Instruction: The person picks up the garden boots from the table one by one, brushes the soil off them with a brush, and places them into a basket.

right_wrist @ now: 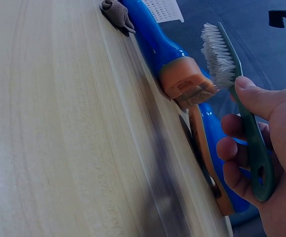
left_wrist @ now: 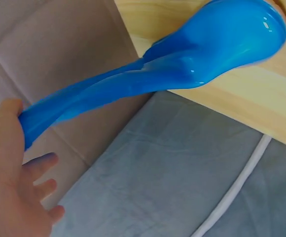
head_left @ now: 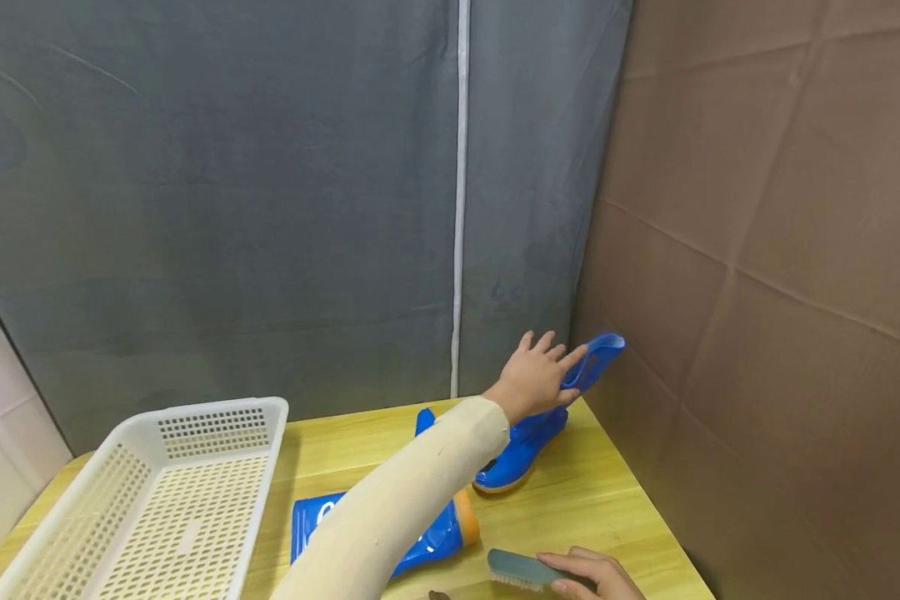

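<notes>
My left hand reaches across to a blue rain boot and pinches its collar between thumb and forefinger, the other fingers spread. In the left wrist view the boot's shaft looks flattened and slants from the foot to my hand. My right hand grips a green-handled scrub brush, its pale bristles facing away from the palm. A second blue rain boot, with an orange sole, lies on the table, partly hidden by my left sleeve.
A white perforated basket stands on the left of the wooden table. Another blue piece shows behind my sleeve. A crumpled brown cloth lies near the lying boot. Grey and brown curtains border the table.
</notes>
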### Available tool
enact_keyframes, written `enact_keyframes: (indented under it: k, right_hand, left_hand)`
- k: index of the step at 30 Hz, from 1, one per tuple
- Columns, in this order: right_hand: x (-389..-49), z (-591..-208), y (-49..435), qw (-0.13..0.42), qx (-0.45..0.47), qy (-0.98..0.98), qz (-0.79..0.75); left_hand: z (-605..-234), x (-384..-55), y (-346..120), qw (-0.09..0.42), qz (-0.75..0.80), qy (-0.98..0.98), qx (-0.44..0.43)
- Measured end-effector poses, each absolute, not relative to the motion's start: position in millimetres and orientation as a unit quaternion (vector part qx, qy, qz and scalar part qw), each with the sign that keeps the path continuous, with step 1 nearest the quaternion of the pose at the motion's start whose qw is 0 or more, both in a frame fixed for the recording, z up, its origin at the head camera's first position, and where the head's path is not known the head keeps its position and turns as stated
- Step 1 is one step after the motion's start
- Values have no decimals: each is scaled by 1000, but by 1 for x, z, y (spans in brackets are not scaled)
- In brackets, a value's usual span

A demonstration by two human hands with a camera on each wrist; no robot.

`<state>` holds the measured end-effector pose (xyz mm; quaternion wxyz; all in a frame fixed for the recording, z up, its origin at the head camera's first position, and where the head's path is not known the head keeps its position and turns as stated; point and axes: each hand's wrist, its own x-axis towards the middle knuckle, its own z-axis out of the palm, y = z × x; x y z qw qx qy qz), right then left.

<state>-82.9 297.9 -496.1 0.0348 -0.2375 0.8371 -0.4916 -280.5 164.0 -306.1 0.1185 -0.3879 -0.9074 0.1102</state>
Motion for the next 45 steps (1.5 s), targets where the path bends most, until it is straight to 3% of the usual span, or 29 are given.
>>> enact_keyframes:
  k: [8,20,30,39,45]
  right_hand:
    - [-81,-495,299,31,-239,842,-483]
    - [-81,-493,297,56,-207,848,-485]
    - [-81,-494,299,64,-206,855,-472]
    - [-82,-494,299,59,-222,857,-462]
    - [-83,-491,300,79,-204,858,-465]
  left_hand:
    - [-315,-283,159,188,103,-868,-447]
    - [-316,-291,148,170,81,-858,-478]
    - [-328,-288,137,98,67,-870,-479]
    - [-324,-278,139,-18,4,-899,-437]
    - [-324,-275,140,17,28,-890,-456]
